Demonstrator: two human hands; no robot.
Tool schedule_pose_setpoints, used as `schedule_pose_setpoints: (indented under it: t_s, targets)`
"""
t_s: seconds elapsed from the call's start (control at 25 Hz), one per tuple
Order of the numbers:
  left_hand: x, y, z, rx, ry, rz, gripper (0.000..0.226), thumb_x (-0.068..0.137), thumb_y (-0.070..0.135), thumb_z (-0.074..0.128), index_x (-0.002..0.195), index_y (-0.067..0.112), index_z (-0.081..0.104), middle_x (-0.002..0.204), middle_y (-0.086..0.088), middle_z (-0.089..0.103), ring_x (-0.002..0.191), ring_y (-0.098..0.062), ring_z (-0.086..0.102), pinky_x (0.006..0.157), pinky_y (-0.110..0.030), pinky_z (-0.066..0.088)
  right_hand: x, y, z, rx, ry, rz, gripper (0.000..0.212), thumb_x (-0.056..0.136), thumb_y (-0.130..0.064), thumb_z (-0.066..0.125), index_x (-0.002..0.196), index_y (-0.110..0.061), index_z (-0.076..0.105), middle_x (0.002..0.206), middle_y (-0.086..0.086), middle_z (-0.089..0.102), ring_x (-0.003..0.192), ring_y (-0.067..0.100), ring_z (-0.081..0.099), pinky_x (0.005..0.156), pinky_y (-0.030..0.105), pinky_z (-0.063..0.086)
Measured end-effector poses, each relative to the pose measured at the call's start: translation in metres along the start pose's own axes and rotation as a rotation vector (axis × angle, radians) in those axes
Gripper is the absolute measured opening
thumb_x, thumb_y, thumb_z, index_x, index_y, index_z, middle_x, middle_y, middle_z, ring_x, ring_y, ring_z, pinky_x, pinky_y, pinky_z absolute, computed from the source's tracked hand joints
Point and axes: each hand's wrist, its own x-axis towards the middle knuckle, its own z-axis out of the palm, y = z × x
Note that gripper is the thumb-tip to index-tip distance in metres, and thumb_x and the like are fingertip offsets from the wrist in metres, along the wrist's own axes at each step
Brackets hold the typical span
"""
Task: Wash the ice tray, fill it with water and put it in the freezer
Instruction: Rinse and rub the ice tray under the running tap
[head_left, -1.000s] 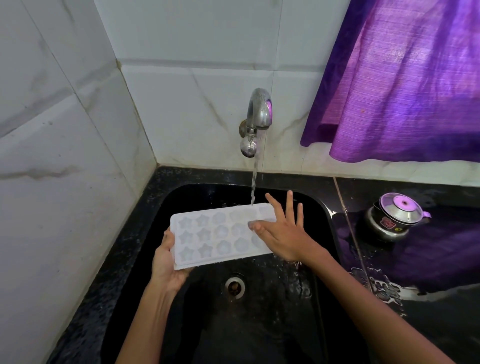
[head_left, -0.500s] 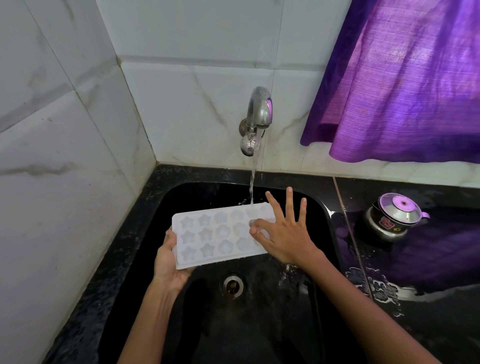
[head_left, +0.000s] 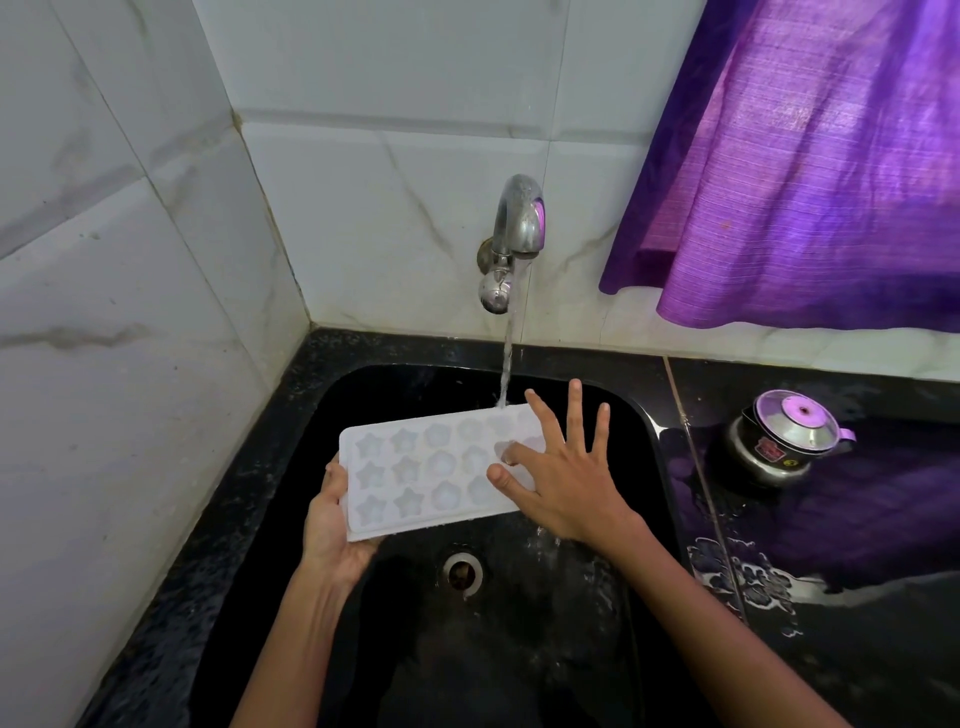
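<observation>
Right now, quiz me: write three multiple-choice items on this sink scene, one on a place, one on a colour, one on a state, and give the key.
1. Where does the small steel pot with the lid stand?
A. in the sink
B. on the counter right of the sink
C. on the ice tray

2. What colour is the curtain?
A. green
B. purple
C. yellow

3. How is the tap?
A. running
B. off
C. covered by a cloth

Key: 1 B, it stands on the black counter; 2 B, the cloth is purple; 3 A, a stream falls onto the ice tray, held by the left hand with the right hand flat on it.
</observation>
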Motion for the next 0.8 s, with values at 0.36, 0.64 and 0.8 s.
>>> schedule_pose_setpoints:
  t_s: [0.36, 0.64, 0.8]
  targets:
    - [0.004, 0.003, 0.003, 0.022, 0.022, 0.025, 0.033, 0.102, 0.036, 0.029, 0.111, 0.026, 0.059, 0.097, -0.002, 0.075, 0.087, -0.025, 0.072, 0.059, -0.044, 0.06, 0.006, -0.004, -0.004, -0.023, -0.009, 0.009, 0.077, 0.08, -0.075, 0.003, 0.115, -0.036, 0.059, 0.161, 0.004, -0.009, 0.127, 0.032, -0.047, 0.093, 0.049, -0.043]
    - [0.005, 0.001, 0.0, -0.008, 0.019, 0.008, 0.034, 0.102, 0.037, 0.028, 0.109, 0.027, 0.061, 0.099, -0.002, 0.075, 0.086, -0.025, 0.072, 0.06, -0.045, 0.06, 0.002, -0.002, 0.001, 0.001, -0.029, 0.042, 0.068, 0.085, -0.072, 0.008, 0.128, -0.04, 0.049, 0.16, 0.001, -0.015, 0.125, 0.031, -0.048, 0.094, 0.049, -0.041]
    - [0.004, 0.004, -0.001, 0.009, 0.018, 0.009, 0.035, 0.103, 0.037, 0.028, 0.11, 0.027, 0.061, 0.099, -0.002, 0.075, 0.087, -0.025, 0.072, 0.059, -0.043, 0.06, -0.003, 0.002, -0.001, 0.191, -0.066, 0.032, 0.073, 0.079, -0.072, 0.004, 0.122, -0.039, 0.052, 0.16, -0.002, -0.016, 0.123, 0.028, -0.052, 0.096, 0.046, -0.039]
